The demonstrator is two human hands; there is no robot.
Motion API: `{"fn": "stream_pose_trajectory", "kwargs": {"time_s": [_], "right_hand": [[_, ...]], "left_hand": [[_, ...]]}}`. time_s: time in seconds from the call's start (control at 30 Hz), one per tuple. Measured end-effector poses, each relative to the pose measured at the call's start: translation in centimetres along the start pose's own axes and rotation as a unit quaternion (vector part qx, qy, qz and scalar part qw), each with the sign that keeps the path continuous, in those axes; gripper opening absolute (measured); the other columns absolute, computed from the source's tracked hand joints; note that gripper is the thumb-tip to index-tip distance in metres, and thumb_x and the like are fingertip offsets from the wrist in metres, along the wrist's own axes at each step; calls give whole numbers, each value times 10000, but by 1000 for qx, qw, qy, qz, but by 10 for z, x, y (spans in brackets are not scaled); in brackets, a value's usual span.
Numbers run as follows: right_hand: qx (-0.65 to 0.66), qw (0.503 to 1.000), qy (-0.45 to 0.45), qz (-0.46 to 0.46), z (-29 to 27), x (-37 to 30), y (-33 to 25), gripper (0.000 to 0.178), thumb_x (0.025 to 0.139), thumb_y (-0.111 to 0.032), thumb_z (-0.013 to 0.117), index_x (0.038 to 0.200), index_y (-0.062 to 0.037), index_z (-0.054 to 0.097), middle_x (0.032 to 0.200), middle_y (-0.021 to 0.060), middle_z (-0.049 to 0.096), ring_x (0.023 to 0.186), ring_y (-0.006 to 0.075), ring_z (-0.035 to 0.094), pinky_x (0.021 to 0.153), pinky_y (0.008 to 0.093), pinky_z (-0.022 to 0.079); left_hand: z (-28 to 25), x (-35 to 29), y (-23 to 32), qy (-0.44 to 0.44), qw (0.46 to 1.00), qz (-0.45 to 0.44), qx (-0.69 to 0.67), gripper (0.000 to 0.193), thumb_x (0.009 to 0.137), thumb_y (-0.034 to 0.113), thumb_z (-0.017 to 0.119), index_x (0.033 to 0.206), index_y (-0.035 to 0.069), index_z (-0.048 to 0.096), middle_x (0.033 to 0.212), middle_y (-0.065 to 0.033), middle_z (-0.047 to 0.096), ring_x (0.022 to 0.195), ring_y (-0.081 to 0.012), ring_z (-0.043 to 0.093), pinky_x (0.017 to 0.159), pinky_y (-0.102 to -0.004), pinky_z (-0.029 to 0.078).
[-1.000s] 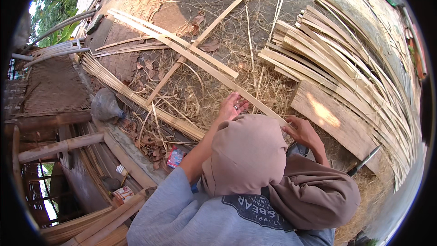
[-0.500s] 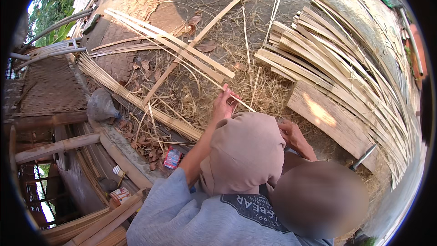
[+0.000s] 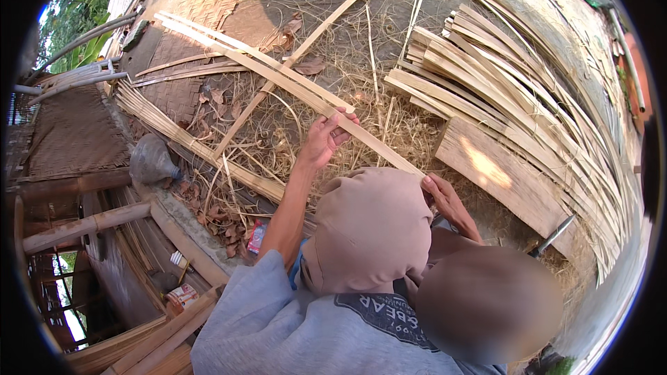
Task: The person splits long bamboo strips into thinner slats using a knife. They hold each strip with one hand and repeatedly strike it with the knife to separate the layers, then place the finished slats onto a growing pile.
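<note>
A long, pale, flat bamboo strip point(image 3: 381, 147) slants from the upper left down to the centre. Around it, close to its lower end, are the fingers of my left hand point(image 3: 324, 140). My right hand point(image 3: 448, 201) pinches the end itself between thumb and fingers, and the beige cap partly hides that hand. Just above lies a second flat strip point(image 3: 306, 83), its lower end beside my left fingertips. Both strips pass over a longer strip point(image 3: 316, 36) that runs crosswise on the ground.
Right of my hands lie a wooden board point(image 3: 479, 160), a large fanned stack of split strips point(image 3: 500, 76) and a knife point(image 3: 552, 236). Curled shavings point(image 3: 278, 135) litter the ground. A strip bundle point(image 3: 201, 149) and a plastic jug point(image 3: 153, 158) are leftward. A beige cap point(image 3: 375, 229) covers the lower middle.
My left hand has moved up and left. Earlier it held a narrow-looking strip; now a broad strip face shows, stretching to my right hand. My right hand has hardly moved.
</note>
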State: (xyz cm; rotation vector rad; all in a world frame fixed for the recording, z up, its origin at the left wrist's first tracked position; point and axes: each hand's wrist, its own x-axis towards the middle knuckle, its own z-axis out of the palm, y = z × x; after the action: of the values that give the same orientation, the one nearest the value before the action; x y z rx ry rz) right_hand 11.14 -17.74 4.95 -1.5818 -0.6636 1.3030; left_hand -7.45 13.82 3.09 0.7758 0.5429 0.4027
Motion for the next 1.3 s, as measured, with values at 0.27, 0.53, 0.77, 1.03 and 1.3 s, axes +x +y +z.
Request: {"fn": "stream_pose_trajectory", "kwargs": {"time_s": [0.27,0.53,0.77,1.03,1.3], "right_hand": [[11,998,55,25,2,-4,-18,450,1098,-435,508,1176,-18,661,815,41,603,684,110,580,636,267,496],[6,996,73,48,-3,-15,-3,412,1080,-391,556,1148,-6,686,822,33,612,693,106,585,640,262,487],[19,994,106,36,-21,-15,-12,413,1082,-404,571,1146,-12,684,833,-3,620,717,69,565,668,236,478],[-237,794,557,-54,-102,-106,25,241,1002,-207,666,1092,14,701,1045,139,701,1000,302,688,903,415,527],[-281,533,738,305,-175,-246,203,651,957,-329,693,1472,-52,407,1373,277,521,1184,463,605,1032,530,479]], "left_hand": [[-74,39,58,73,997,6,38,324,1085,166,542,1352,-17,546,1274,-169,673,1208,-254,671,1021,-359,598],[-160,77,76,251,967,-6,44,304,1093,138,501,1383,45,492,1212,-169,695,1062,-307,723,916,-478,612],[-188,107,114,350,931,90,53,467,1028,92,610,1465,18,460,1347,-180,625,1262,-311,632,1077,-438,518],[53,131,37,94,811,160,555,415,1039,273,660,1347,-5,661,1203,-141,742,1123,-184,677,960,-323,515],[175,190,-80,-234,557,251,757,313,968,271,711,1232,102,708,1245,-157,692,1095,-376,682,951,-451,535]]}}
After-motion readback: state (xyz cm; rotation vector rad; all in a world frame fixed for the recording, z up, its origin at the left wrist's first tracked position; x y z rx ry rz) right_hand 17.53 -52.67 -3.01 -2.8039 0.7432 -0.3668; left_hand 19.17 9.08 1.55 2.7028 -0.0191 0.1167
